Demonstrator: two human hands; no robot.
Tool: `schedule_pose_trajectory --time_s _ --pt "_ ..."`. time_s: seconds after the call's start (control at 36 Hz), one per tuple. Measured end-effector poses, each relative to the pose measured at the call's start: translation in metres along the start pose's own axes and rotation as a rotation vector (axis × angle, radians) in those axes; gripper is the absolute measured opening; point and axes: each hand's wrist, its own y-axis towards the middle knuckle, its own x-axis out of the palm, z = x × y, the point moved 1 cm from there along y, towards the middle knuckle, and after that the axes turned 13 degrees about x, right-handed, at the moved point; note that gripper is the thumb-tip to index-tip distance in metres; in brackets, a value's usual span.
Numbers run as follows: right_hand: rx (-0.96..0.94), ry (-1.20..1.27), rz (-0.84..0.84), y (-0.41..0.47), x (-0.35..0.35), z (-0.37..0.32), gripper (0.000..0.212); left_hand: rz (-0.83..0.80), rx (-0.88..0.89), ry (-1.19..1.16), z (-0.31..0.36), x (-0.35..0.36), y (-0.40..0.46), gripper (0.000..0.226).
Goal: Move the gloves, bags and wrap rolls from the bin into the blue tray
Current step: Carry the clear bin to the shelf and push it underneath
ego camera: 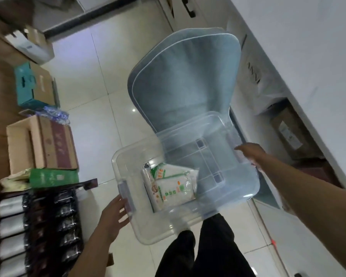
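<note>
Legs (206, 250): in dark trousers, at the bottom edge, just below the bin.
Left hand (116, 213): fingers spread and nearly straight, palm against the near-left end of the bin by its latch handle; pressing rather than curling round it.
Clear plastic bin (128, 172): carried between both hands above the tiled floor, tilted, far end over the chair seat.
Packets in bin (172, 186): white flat packs with green and orange print, lying together on the bin's bottom toward its middle; gloves or bags, cannot tell which.
Right hand (250, 154): at the bin's far-right rim beside the other latch handle, fingers reaching forward onto the edge; blurred, so whether curled round the rim or laid flat, cannot tell.
Cushioned chair (188, 76): grey-blue with pale piping, directly beyond and under the bin.
Cardboard boxes (40, 144): stacked at left, with a green box in front and a teal one farther off.
White cabinet (298, 47): along the right side.
Blue tray: none recognisable here.
</note>
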Motion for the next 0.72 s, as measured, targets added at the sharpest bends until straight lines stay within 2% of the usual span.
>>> schedule_pose_trajectory --time_s 0.06,0.17,0.31,0.5,0.61,0.72 --pt "0.050 0.043 -0.081 0.000 0.008 -0.003 0.041 -0.001 -0.005 0.003 0.001 -0.005 -0.001 0.027" --pt "0.056 0.086 -0.095 -0.012 0.013 0.002 0.047 -0.039 -0.013 0.037 0.008 -0.013 0.004 0.024" --pt "0.141 0.191 -0.153 -0.050 0.003 0.041 0.037 -0.116 -0.017 0.109 0.027 -0.031 0.016 0.012" --pt "0.165 0.401 -0.102 -0.154 -0.008 0.129 0.038 -0.386 0.041 0.291 0.088 -0.046 0.036 0.021" --pt "0.173 0.590 -0.035 -0.223 -0.001 0.190 0.031 -0.556 0.134 0.452 0.127 -0.030 0.022 0.023" --pt "0.176 0.776 0.000 -0.277 0.009 0.264 0.044 -0.654 0.258 0.629 0.153 0.006 -0.012 0.024"
